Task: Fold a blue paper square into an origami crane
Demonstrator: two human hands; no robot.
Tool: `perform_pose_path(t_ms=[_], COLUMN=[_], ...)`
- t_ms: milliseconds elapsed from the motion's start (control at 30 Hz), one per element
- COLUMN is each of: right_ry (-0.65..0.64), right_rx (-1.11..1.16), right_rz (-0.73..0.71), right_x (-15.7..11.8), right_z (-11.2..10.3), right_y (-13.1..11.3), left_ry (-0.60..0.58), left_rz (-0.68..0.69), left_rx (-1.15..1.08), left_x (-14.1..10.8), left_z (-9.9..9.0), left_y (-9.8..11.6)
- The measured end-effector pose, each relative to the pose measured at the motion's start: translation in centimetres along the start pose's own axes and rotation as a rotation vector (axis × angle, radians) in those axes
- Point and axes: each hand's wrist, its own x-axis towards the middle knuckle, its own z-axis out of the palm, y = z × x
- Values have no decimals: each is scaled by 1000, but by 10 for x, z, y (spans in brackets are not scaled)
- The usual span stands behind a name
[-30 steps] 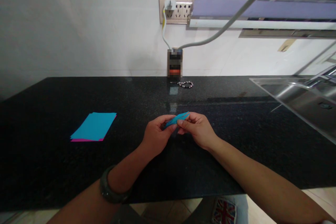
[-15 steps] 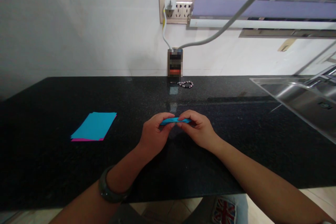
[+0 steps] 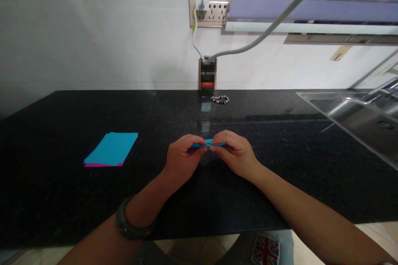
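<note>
Narrow folded blue paper [image 3: 208, 142] sits btwn L hand [image 3: 183, 155] & R hand [image 3: 239, 155], long axis L-R. Both pinch it, equally close tbh.

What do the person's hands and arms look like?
Left hand and right hand: no gloves. Left forearm: smooth, dark, rounded bangle, otherwise bare. Right forearm: mostly bare; pale sliver at frame edge may be a sleeve.
</note>
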Motion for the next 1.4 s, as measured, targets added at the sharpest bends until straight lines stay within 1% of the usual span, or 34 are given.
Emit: perform_pose_path(t_ms=[133,300,400,567,733,767,833,900,1000,1100,1200,1300,1400], right_ry=[-7,24,43,51,58,48,5,-15,13,34,52,47,6], right_rx=[3,63,68,3,0,-3,-3,6,16,-4,-12,10,47], right_rz=[25,109,108,82,228,230,186,147,128,113,118,137,139], right_x=[-1,-3,-3,-3,-6,-6,-4,-3,-2,-4,-5,-5,-5], right_z=[0,2,2,2,5,5,4,3,2,3,4,4,5], right_y=[-1,-4,-5,-6,-4,-3,-3,-4,-4,-5,-5,-5,-4], left_ry=[0,0,3,38,51,51,57,58,36,-28,-73,-51,-9], left_rz=[-14,-47,-37,-36,-57,-60,-70,-106,-208,-330,-408,-440,-465], left_rx=[-34,-160,-214,-158,-129,-126,-137,-180,-311,-452,-558,-635,-727], left_x=[-1,-1,0,0,0,0,1,1,1,2,2,2,2], left_z=[1,2,2,1,-1,-1,-1,-1,1,2,3,4,5], left_y=[-1,-1,0,0,1,1,2,2,1,1,0,-1,-2])
